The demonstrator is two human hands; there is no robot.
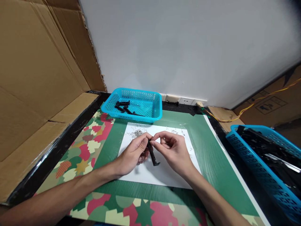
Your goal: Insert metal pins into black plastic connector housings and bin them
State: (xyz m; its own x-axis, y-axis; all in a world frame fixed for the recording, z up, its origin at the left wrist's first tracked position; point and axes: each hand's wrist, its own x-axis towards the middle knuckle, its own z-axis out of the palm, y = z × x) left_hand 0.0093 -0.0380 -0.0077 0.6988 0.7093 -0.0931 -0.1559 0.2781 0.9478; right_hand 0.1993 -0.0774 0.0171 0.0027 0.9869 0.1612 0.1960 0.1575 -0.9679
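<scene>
My left hand (138, 150) is closed round the upper part of a slim black plastic piece (153, 156), which hangs tilted with a small hooked foot at its lower end. Thumb and forefinger of my right hand (170, 147) are pinched together at the top end of that piece; whatever they hold is too small to make out. Both hands are above a white sheet of paper (162, 179). Behind my left hand lies a pile of tiny metal bits (138, 133), perhaps small springs or pins. A few more bits (174, 131) are scattered behind my right hand.
A blue basket (134, 118) with several black pieces (123, 106) stands at the back. Another blue basket (254, 166), full of black parts (270, 153), is at the right. Cardboard (42, 62) borders the left; a yellow cable (246, 110) runs from the wall sockets (185, 100).
</scene>
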